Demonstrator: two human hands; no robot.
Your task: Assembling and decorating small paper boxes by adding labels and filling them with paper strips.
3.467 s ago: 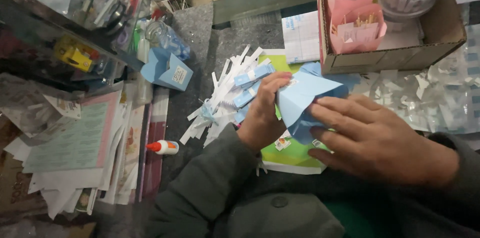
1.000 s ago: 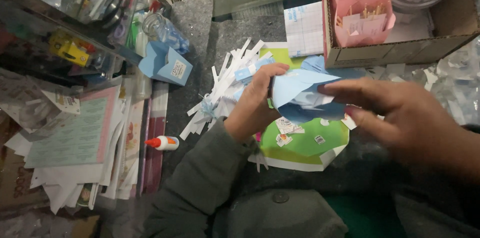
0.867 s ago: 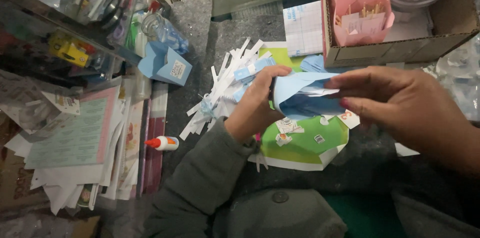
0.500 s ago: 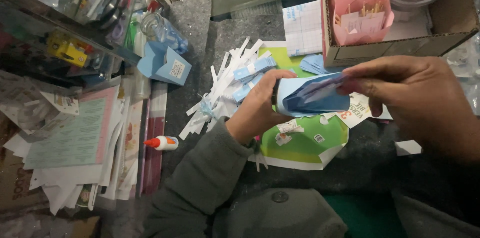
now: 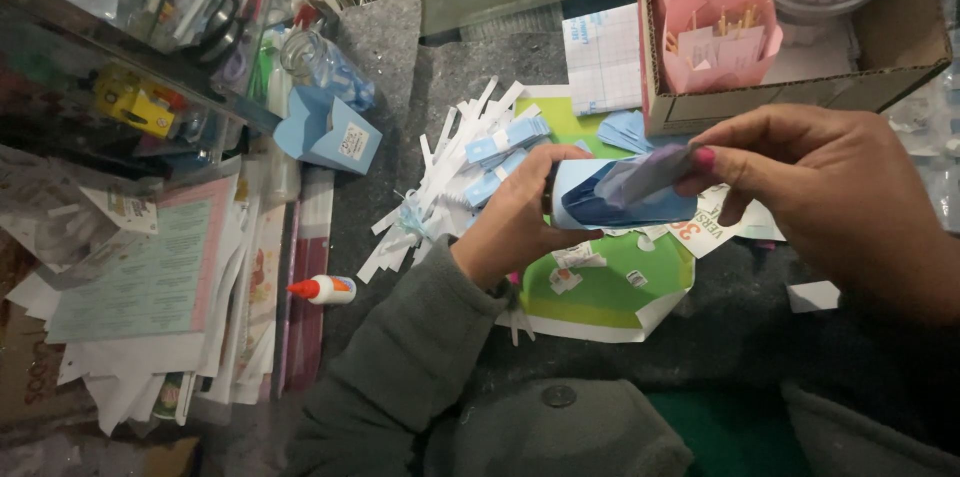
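Blue paper piece: pale blue folded paper piece, rolled almost into a tube, sits between your two hands above the middle of the surface, its darker inside showing.
Left hand: your left hand wraps the piece's left end, fingers curled around it in a firm hold, grey sleeve running back toward you.
Right hand: your right hand pinches the piece's right flap between thumb and fingers, closed on the paper.
Below the piece: a green-and-white paper shape lies flat on the surface just under your hands, with small paper scraps stuck on it.
Left of the hands: a heap of white and blue paper strips fans out beside your left hand.
Further left: a small glue bottle with an orange cap lies on its side; a finished blue paper box stands near a clear jar.
Far left: stacked sheets of paper overlap each other.
Beyond the hands: a cardboard box holds pink paper boxes.
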